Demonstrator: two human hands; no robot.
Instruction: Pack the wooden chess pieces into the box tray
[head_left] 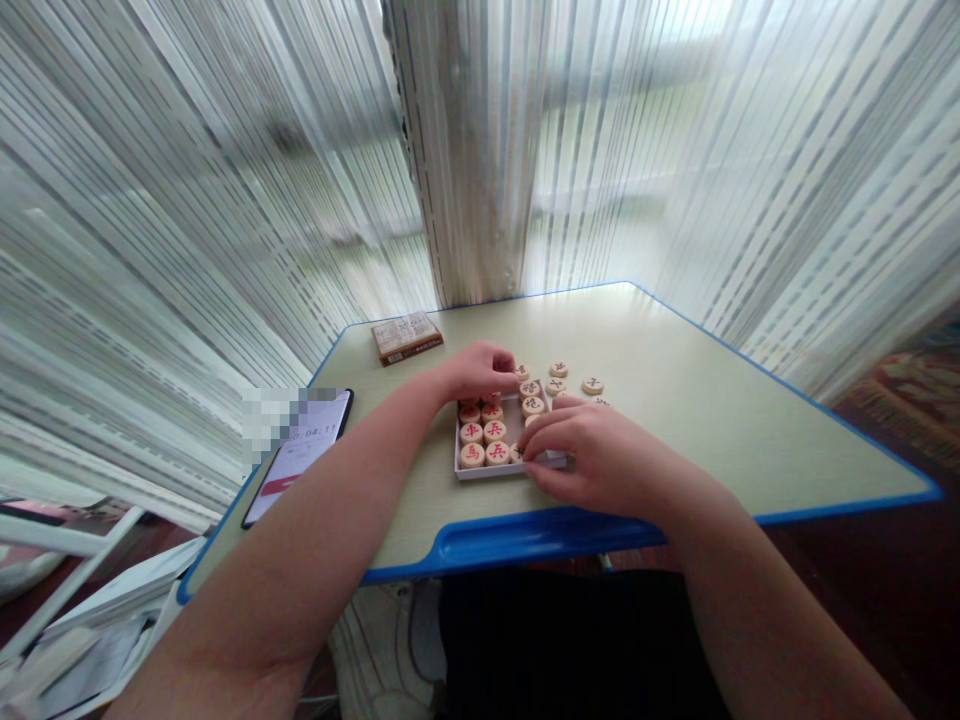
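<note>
A shallow white box (pixel 480 473) on the table holds round wooden Chinese chess pieces. Red-marked pieces (pixel 495 432) fill its left side, and black-marked ones (pixel 532 406) stand on its right. My left hand (pixel 486 370) is over the far side of the box, its fingers curled together; what they hold, if anything, is hidden. Across the near right corner reaches my right hand (pixel 564 446), thumb and fingers closed about a black-marked Chinese chess piece (pixel 517 453). Several loose black-marked pieces (pixel 592 385) lie on the table just beyond the right hand, one partly covered by it.
The pale table (pixel 720 440) has a blue rim and a blue groove (pixel 525 535) at the front. A brown printed box (pixel 407 338) lies at the back left. A phone (pixel 300 455) showing a timer rests near the left edge. Striped curtains (pixel 480 150) hang behind.
</note>
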